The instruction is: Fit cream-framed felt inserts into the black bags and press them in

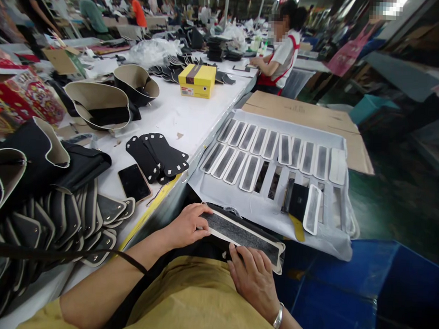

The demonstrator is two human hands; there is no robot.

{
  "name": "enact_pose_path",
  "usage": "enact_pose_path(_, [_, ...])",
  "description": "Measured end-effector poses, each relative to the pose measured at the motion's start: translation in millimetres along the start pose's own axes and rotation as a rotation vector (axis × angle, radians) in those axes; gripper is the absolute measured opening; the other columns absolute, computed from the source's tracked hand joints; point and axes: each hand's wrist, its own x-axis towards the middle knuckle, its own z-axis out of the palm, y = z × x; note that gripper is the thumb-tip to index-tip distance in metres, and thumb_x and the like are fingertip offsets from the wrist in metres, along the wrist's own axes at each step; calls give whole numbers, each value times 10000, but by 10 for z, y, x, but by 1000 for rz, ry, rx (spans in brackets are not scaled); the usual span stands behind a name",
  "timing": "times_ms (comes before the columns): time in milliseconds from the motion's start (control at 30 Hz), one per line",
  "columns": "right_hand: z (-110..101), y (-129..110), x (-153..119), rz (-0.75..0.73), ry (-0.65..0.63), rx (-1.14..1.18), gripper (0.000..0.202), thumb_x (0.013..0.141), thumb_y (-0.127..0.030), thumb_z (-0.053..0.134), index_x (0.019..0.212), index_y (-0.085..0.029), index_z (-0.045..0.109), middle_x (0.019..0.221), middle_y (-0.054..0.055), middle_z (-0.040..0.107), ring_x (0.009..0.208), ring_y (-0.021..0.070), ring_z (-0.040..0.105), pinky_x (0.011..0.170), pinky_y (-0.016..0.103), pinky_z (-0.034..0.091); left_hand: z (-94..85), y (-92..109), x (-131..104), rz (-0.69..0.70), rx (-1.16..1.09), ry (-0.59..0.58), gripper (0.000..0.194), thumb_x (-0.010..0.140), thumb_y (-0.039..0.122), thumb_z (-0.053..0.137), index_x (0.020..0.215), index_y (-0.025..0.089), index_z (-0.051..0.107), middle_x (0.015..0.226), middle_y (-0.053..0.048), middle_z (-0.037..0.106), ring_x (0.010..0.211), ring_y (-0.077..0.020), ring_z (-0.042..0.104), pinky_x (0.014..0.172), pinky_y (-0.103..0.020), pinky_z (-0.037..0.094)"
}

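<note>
A long grey strip with a pale border [244, 235] lies on dark material close to my lap. My left hand [183, 225] is closed at the strip's left end, with its fingertips on the upper face. At the near edge, toward the right end, my right hand [255, 276] presses with bent fingers; its thumb is close to a small white spot on the dark material. What lies beneath the strip is mostly hidden. Just beyond is a grey tray [211, 183] bearing rows of similar strips [250, 173].
On the white table [174, 110] to the left are black flaps [165, 155], a phone [134, 181], stacked dark pieces [64, 216], bag bodies [97, 105] and a yellow box [197, 80]. A blue bin [345, 284] stands at right. A co-worker [283, 56] sits farther off.
</note>
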Motion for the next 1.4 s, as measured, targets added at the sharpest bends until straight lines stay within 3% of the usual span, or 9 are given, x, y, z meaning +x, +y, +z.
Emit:
enact_pose_path(367, [78,-82,120,3,-14,53,297,860,-250,524,1132,-155,596,990,71,623,943,216,508,893,384,336,-9,160,51,-62,121,-21,112,735,172,604,631,198,636,1138,-28,550,1097,-244,450,986,-432,344])
enact_pose_path(733, [118,-184,285,-58,-50,12,316,865,-265,520,1146,-136,580,997,79,608,936,218,494,830,372,343,63,148,51,-89,142,6,98,772,171,566,675,170,580,1160,-54,542,1103,-244,458,981,-432,371])
enact_pose_path(800, [137,-212,327,-58,-54,13,316,865,-263,518,1145,-130,579,985,83,606,936,217,494,829,370,345,33,92,13,-88,34,30,37,746,175,610,732,175,576,1183,-61,528,1123,-232,462,993,-411,373])
enact_pose_path(933, [160,-231,360,-50,-34,23,315,864,-247,513,1150,-130,577,983,87,604,928,210,497,821,362,350,-83,-77,-123,-118,-136,120,336,704,181,670,1012,193,538,1329,-100,409,1232,-222,394,1040,-400,334])
enact_pose_path(1100, [186,-226,337,-65,-8,6,322,861,-246,521,1153,-125,579,986,91,608,936,224,499,824,375,349,-149,-237,-197,-98,-110,57,40,784,208,593,799,196,628,1359,-65,395,1265,-225,361,1050,-406,308])
enact_pose_path(1400, [240,-256,402,-91,20,17,315,866,-244,514,1152,-132,581,1006,88,622,962,212,496,888,373,326,-45,-174,-98,-153,-91,88,68,733,123,553,684,169,563,1343,-89,411,1216,-214,429,1025,-365,350])
